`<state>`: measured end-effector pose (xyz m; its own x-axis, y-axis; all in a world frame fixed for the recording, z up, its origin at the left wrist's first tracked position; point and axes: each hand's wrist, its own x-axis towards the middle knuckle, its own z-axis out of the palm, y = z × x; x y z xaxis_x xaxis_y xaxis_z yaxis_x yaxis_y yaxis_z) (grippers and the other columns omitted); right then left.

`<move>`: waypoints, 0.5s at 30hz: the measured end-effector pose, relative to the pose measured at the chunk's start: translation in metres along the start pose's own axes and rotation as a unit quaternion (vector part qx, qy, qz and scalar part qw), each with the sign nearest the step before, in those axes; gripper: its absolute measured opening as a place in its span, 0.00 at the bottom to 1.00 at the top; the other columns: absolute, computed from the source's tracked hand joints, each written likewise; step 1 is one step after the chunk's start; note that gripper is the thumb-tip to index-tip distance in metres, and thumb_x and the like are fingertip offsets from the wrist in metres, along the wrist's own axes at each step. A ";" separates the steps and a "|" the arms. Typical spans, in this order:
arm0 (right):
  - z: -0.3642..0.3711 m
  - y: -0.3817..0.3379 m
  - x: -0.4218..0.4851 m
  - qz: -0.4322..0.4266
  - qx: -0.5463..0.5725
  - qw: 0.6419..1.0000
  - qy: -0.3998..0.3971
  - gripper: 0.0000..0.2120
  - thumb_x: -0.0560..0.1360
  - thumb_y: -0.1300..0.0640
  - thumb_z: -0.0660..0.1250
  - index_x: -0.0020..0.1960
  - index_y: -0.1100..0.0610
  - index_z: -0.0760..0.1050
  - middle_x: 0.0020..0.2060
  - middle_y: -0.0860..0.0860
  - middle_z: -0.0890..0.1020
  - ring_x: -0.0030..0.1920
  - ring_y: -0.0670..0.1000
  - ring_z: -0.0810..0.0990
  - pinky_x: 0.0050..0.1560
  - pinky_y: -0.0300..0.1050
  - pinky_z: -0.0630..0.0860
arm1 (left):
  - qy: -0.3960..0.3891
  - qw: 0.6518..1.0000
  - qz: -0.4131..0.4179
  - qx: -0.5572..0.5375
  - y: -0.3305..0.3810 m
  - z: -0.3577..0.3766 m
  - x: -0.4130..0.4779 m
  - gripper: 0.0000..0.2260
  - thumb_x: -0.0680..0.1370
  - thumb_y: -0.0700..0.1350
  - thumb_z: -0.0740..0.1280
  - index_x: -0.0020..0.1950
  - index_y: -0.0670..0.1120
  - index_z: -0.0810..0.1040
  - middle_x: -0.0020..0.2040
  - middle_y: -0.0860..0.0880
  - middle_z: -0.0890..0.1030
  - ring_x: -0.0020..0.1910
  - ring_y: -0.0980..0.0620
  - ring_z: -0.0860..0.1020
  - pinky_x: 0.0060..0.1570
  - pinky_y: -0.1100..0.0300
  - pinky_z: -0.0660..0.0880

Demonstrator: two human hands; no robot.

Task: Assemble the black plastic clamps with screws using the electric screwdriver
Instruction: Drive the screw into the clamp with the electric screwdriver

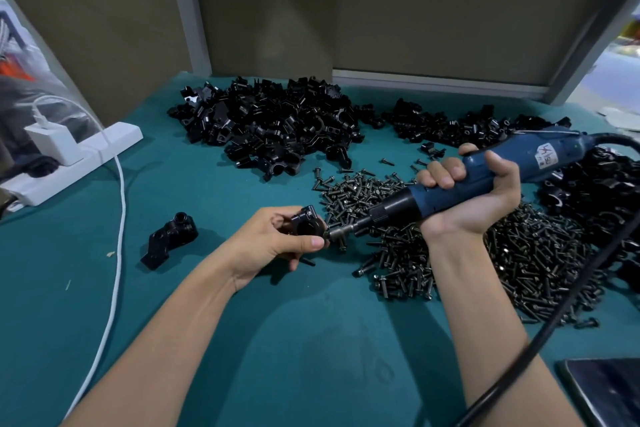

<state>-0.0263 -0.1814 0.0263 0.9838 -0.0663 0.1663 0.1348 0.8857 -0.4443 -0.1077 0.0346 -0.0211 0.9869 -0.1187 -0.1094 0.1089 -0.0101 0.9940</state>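
Alignment is what matters here: the driver (485, 180) lies with its long axis running from far right down to near left, and its bit (341, 230) meets the right side of the clamp (306, 224) at a screw head there. The left hand (277, 246) is closed around that clamp, thumb pressed at its near edge, holding it just above the green mat (207, 340). The right hand (471, 198) is wrapped tightly about the blue body of the driver, palm up. Tool and clamp touch at the bit tip; whether the screw is fully seated cannot be told. Loose screws (450, 253) lie heaped under the right hand, and unassembled clamp parts (273, 125) are piled far behind. One finished-looking clamp (169, 239) rests left of the left hand. The next push, I judge, must follow the driver's axis leftward into the clamp, with the left hand bracing against it.
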 end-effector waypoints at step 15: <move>-0.004 0.000 0.006 -0.010 0.035 0.990 0.133 0.11 0.74 0.54 0.60 0.33 0.56 0.69 0.24 0.47 0.69 0.22 0.47 0.66 0.27 0.37 0.66 | 0.101 0.987 0.103 0.064 -0.006 0.012 0.003 0.13 0.69 0.36 0.79 0.47 0.52 0.85 0.46 0.49 0.84 0.35 0.48 0.80 0.32 0.56 0.80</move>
<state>-0.0197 -0.1835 0.0240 0.9783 -0.1958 -0.0681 0.1562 0.9120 -0.3792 -0.1070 0.0224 -0.0273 0.9916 0.0697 0.1092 -0.0993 -0.1329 0.9861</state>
